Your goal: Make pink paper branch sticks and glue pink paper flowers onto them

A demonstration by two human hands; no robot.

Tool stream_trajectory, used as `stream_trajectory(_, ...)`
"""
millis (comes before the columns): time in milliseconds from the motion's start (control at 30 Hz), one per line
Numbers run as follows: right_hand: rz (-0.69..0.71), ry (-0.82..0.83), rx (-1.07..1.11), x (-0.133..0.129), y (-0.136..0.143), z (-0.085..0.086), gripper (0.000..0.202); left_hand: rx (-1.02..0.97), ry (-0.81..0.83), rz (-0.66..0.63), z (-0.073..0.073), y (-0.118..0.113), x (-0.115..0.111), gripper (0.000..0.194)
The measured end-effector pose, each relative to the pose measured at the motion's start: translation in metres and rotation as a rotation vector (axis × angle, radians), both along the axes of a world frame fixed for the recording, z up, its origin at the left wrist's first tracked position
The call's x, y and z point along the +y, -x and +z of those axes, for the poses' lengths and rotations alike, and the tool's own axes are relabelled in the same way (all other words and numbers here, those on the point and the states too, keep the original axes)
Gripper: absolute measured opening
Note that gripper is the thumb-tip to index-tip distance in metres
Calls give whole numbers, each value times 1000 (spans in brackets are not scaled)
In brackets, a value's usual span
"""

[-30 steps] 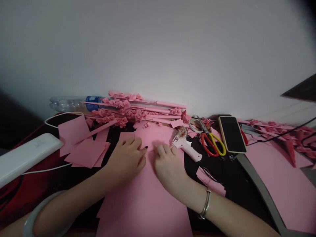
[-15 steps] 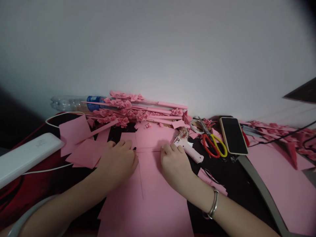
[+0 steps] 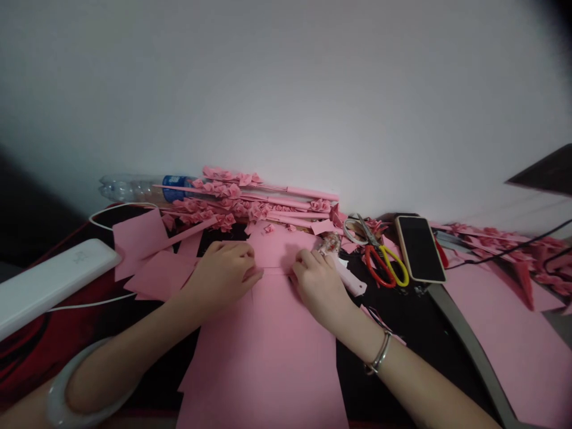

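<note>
White elongated device [image 3: 58, 280] far left, cable beside it. Next, pink paper squares [image 3: 158, 274] lay loose and overlapping, near the left hand. Behind them, a clear plastic bottle [image 3: 134, 188] lay on its side by the wall, then paper flowers [image 3: 232, 208] on rolled stems.

Left hand [image 3: 223, 271] had its fingers curled, thumb tip at the narrow band across the pink paper sheet [image 3: 272, 351]. Sheet lay mid-table, running toward the wearer, both hands over its far part. Right hand [image 3: 319, 286] was bent inward too, fingertips at the band's other end. Couldn't tell whether either was pinching paper or only pressing.

Change: gap between the hands had narrowed since half a second before, mostly from the left coming inward; suggests work along the band was still going on.

Further right: hot glue gun [image 3: 351, 277] just beside the right hand, scissors [image 3: 379, 262], smartphone [image 3: 420, 249], then a larger pink sheet [image 3: 513, 351] on the table [image 3: 424, 351].
</note>
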State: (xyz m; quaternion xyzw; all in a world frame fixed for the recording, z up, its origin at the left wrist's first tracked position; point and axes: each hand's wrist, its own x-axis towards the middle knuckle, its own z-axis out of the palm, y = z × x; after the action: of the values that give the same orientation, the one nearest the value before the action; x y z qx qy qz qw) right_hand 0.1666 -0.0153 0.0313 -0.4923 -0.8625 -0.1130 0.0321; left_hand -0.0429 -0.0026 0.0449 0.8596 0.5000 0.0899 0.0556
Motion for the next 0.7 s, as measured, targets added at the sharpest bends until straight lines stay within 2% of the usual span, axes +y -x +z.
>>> stream_trajectory(133,49,-24,10,5,-4,-3,10,-54,-4,-98,-8,1,3,12)
stream_trajectory(233,58,-5,18,9,-5,-3,11,-73,-19,-168,-15,1,5,11)
stream_trajectory(500,-12,99,34,12,-4,-2,13,-85,42,-171,-21,0,6,15)
stream_trajectory(700,6,71,27,10,-4,-1,17,-117,70,-165,-22,-2,5,14)
